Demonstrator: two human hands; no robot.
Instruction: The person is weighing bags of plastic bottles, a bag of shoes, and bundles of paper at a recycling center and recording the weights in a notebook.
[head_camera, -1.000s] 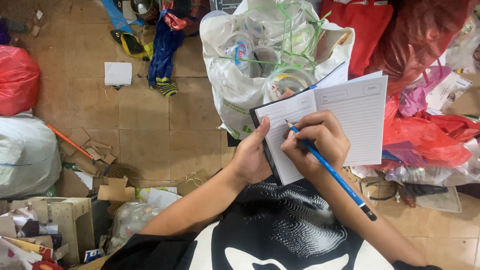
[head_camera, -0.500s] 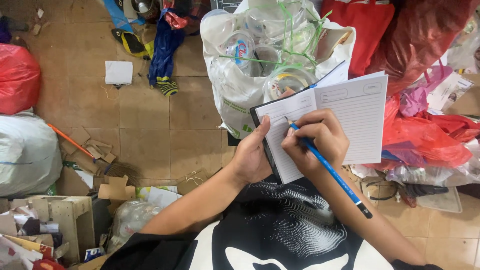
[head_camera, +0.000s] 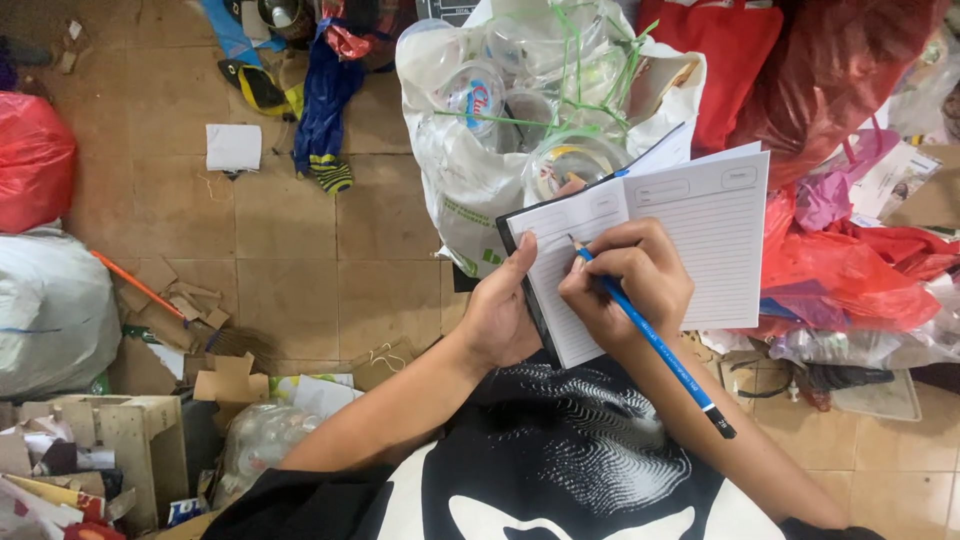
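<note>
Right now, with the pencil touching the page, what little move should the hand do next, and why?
Probably slide the blue pencil a little to the right along the ruled line. The right hand has its tip down on the left page of the open notebook, the lines beside the tip look blank, and the left hand steadies the notebook's edge.

1. The notebook has white pages ruled with fine grey lines and a black cover edge.
2. The pencil is blue with a black end and a white band.
3. The shirt is black with a white dotted wave pattern.
4. The floor is brown tile.
5. The clear bag at far centre has green strings and green marks.
6. The bags at far right are red.
7. The sack at left is red, with a white one nearer.
8. The cloth on the far floor is dark blue with yellow stripes.
</note>
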